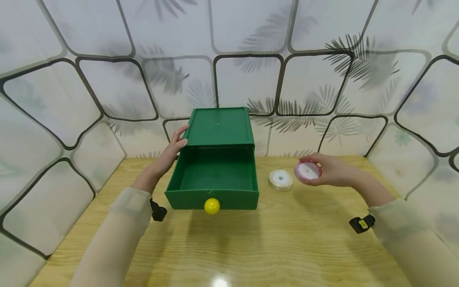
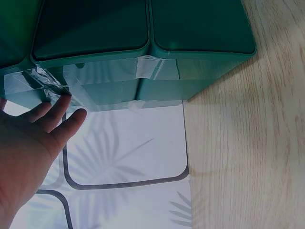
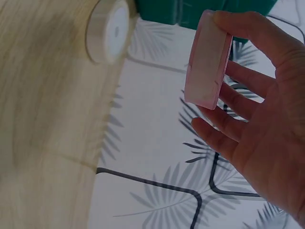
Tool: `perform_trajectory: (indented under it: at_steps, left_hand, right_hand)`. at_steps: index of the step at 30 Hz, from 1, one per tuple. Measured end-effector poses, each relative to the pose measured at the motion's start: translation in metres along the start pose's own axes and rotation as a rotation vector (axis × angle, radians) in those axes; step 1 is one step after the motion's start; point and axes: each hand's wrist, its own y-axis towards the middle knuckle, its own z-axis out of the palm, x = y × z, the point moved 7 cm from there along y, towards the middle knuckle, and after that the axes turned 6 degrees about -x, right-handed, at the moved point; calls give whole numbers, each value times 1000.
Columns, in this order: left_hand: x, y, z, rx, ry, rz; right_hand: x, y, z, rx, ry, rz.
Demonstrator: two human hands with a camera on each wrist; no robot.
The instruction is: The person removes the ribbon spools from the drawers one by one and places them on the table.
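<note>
My right hand point(image 1: 335, 170) pinches a pink ribbon spool point(image 1: 308, 171) by its rim, thumb on one side and fingers on the other, above the table. In the right wrist view the spool point(image 3: 207, 62) is seen edge-on. Just left of it, a cream-white ribbon spool point(image 1: 281, 180) lies flat on the wood. A green drawer point(image 1: 215, 199) with a round yellow knob point(image 1: 212, 206) is pulled out of its green cabinet point(image 1: 220, 126); its inside shows only a bare floor. My left hand point(image 1: 168, 153) rests its extended fingers on the cabinet's left side.
The wooden table point(image 1: 229, 251) runs up to patterned walls point(image 1: 247, 83) at the back and sides. Clear tape point(image 2: 147, 69) wraps the cabinet's joined green units, seen in the left wrist view. The drawer's front juts out toward me.
</note>
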Motion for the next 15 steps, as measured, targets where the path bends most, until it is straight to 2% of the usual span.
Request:
perform_trajectory:
  at_steps: [7,15]
  left_hand:
    - [1,0,0,-2,6,3]
    - [1,0,-1,-9,6,-3]
  right_hand:
    - [-23,1,19,-11,-50,-7]
    - [-47,4,38,0,-8,31]
